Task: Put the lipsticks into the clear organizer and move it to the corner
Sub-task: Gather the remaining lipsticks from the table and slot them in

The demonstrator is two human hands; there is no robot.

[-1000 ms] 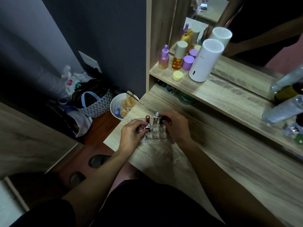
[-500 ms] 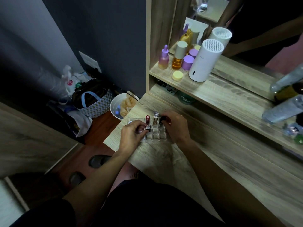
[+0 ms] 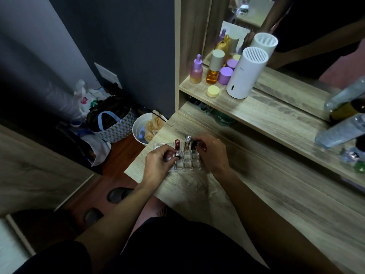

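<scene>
Where dark wall meets floor, the wooden vanity top [image 3: 246,194] holds a clear organizer [image 3: 187,165].

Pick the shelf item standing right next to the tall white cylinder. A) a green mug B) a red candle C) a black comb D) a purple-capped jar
D: on the upper shelf, the purple-capped jar stands directly left of the white cylinder, apparently touching it.
</scene>
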